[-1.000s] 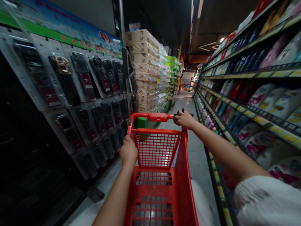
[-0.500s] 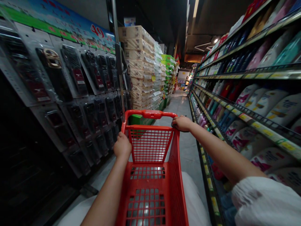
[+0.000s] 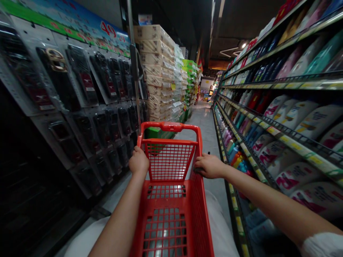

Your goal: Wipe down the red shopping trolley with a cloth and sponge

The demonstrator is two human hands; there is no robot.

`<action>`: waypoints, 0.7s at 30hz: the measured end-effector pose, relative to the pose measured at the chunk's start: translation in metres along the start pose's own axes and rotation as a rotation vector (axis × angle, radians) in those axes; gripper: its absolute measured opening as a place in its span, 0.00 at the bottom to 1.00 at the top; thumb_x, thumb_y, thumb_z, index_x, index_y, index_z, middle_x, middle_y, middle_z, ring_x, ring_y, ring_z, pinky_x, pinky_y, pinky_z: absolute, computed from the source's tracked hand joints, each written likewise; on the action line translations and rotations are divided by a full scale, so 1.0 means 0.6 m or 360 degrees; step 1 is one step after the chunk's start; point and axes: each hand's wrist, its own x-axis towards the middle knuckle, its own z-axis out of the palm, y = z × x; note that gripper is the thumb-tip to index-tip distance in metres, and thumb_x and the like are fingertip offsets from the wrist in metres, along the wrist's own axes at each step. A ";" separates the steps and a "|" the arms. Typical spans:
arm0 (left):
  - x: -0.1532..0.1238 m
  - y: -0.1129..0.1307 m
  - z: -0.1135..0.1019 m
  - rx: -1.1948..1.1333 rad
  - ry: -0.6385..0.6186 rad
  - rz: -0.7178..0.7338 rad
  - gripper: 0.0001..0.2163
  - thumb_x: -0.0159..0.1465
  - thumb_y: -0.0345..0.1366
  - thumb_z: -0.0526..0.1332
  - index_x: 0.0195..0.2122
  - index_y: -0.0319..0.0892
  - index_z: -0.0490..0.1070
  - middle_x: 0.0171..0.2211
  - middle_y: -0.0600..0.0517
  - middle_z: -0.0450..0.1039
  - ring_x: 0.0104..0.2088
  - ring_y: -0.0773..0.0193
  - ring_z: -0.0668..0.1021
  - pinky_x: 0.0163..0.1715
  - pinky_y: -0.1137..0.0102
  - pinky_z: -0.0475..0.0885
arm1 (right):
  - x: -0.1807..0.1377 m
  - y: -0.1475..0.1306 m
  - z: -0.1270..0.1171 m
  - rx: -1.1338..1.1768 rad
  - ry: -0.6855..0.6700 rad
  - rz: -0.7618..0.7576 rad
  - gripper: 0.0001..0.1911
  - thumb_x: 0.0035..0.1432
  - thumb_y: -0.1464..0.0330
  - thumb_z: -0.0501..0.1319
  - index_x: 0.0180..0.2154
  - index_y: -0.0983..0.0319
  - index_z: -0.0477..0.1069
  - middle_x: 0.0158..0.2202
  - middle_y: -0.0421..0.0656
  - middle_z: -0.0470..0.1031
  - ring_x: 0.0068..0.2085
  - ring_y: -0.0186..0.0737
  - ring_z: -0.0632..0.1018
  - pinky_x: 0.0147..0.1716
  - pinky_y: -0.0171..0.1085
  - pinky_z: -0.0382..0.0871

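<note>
A red plastic shopping cart (image 3: 166, 203) with grid walls and floor stands in front of me, with nothing inside it. My left hand (image 3: 138, 161) is closed round its left rim, below the corner of the raised red handle bar (image 3: 171, 126). On the opposite side, my right hand (image 3: 210, 166) grips the right rim, fingers curled over the edge. Something small and dark shows at the right fingers, too little of it to name. Both palms are hidden.
At right, long shelves (image 3: 292, 85) of bottles run close beside the cart. Packaged belts (image 3: 60, 76) hang on a rack at left, by a metal pole (image 3: 130, 21). Beyond are stacked wrapped packs (image 3: 155, 67). A grey tiled aisle (image 3: 203, 117) leads ahead.
My right hand has slid from the top right corner of the handle down along the right rim, nearer to me. My left hand keeps its hold. The view has shifted slightly.
</note>
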 end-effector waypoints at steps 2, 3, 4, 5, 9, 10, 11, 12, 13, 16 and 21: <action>0.001 0.000 0.003 0.0015 0.0019 0.0007 0.15 0.67 0.26 0.46 0.52 0.29 0.61 0.45 0.35 0.75 0.41 0.49 0.82 0.36 0.62 0.76 | 0.020 0.024 -0.009 -0.0058 0.0023 0.0160 0.13 0.61 0.64 0.56 0.44 0.56 0.76 0.47 0.44 0.75 0.45 0.46 0.72 0.39 0.38 0.64; 0.002 0.000 0.004 0.0019 0.0026 0.0008 0.14 0.67 0.26 0.46 0.52 0.29 0.62 0.45 0.36 0.75 0.41 0.49 0.82 0.36 0.62 0.76 | 0.032 0.034 -0.014 -0.0091 0.0042 0.0260 0.14 0.62 0.65 0.56 0.46 0.55 0.76 0.48 0.45 0.75 0.46 0.47 0.72 0.39 0.39 0.64; 0.003 -0.001 0.006 0.0021 0.0032 0.0008 0.14 0.67 0.26 0.47 0.52 0.29 0.62 0.45 0.36 0.76 0.40 0.49 0.82 0.35 0.63 0.76 | 0.044 0.041 -0.018 -0.0119 0.0066 0.0355 0.14 0.62 0.65 0.55 0.46 0.55 0.76 0.50 0.46 0.74 0.47 0.48 0.72 0.39 0.39 0.65; 0.004 -0.001 0.007 0.0020 0.0040 0.0006 0.14 0.67 0.26 0.47 0.51 0.30 0.62 0.44 0.36 0.76 0.40 0.50 0.82 0.35 0.63 0.76 | 0.055 0.044 -0.020 -0.0137 0.0094 0.0432 0.15 0.63 0.66 0.54 0.47 0.55 0.76 0.51 0.47 0.74 0.47 0.50 0.71 0.38 0.40 0.65; 0.006 -0.003 0.010 -0.0001 0.0056 -0.0007 0.14 0.66 0.25 0.47 0.51 0.30 0.62 0.44 0.36 0.76 0.41 0.50 0.82 0.35 0.64 0.75 | 0.057 0.006 -0.009 -0.0118 0.0093 0.0497 0.15 0.63 0.67 0.53 0.44 0.59 0.77 0.47 0.52 0.75 0.48 0.53 0.72 0.37 0.41 0.67; 0.006 -0.003 0.009 -0.0004 0.0053 -0.0015 0.14 0.66 0.25 0.47 0.51 0.30 0.62 0.44 0.35 0.76 0.41 0.51 0.82 0.35 0.64 0.75 | 0.047 -0.012 -0.003 -0.0098 0.0064 0.0463 0.15 0.63 0.67 0.53 0.43 0.59 0.78 0.46 0.53 0.75 0.48 0.53 0.72 0.37 0.41 0.68; 0.005 -0.003 0.008 -0.0005 0.0048 -0.0025 0.14 0.66 0.25 0.47 0.52 0.31 0.62 0.44 0.35 0.76 0.41 0.51 0.82 0.35 0.65 0.75 | 0.035 -0.031 0.005 -0.0074 0.0032 0.0420 0.14 0.62 0.67 0.54 0.42 0.60 0.78 0.44 0.53 0.75 0.47 0.53 0.73 0.37 0.42 0.68; 0.004 -0.004 0.006 -0.0007 0.0043 -0.0034 0.14 0.66 0.25 0.47 0.52 0.31 0.62 0.45 0.35 0.76 0.41 0.51 0.82 0.35 0.65 0.75 | 0.021 -0.049 0.011 -0.0049 0.0005 0.0375 0.14 0.61 0.67 0.55 0.41 0.60 0.78 0.43 0.53 0.76 0.46 0.53 0.73 0.37 0.42 0.68; 0.003 -0.004 0.005 -0.0009 0.0038 -0.0041 0.14 0.66 0.26 0.47 0.52 0.31 0.62 0.45 0.35 0.76 0.41 0.51 0.82 0.35 0.65 0.75 | 0.006 -0.065 0.016 -0.0022 -0.0013 0.0331 0.13 0.60 0.67 0.56 0.41 0.59 0.79 0.43 0.53 0.76 0.45 0.52 0.74 0.37 0.42 0.69; 0.001 -0.007 0.001 -0.0015 0.0022 -0.0045 0.15 0.67 0.26 0.46 0.52 0.30 0.62 0.45 0.35 0.76 0.42 0.50 0.82 0.35 0.64 0.75 | -0.026 -0.094 0.014 0.0107 -0.0100 0.0195 0.12 0.58 0.67 0.58 0.39 0.58 0.79 0.41 0.51 0.77 0.42 0.49 0.76 0.37 0.40 0.68; 0.002 -0.012 0.003 -0.0033 0.0034 -0.0053 0.15 0.67 0.25 0.44 0.52 0.31 0.62 0.44 0.36 0.76 0.42 0.50 0.82 0.36 0.64 0.75 | -0.006 -0.060 -0.032 0.0740 -0.0339 0.0008 0.10 0.54 0.64 0.64 0.40 0.55 0.79 0.35 0.41 0.80 0.36 0.40 0.78 0.34 0.34 0.67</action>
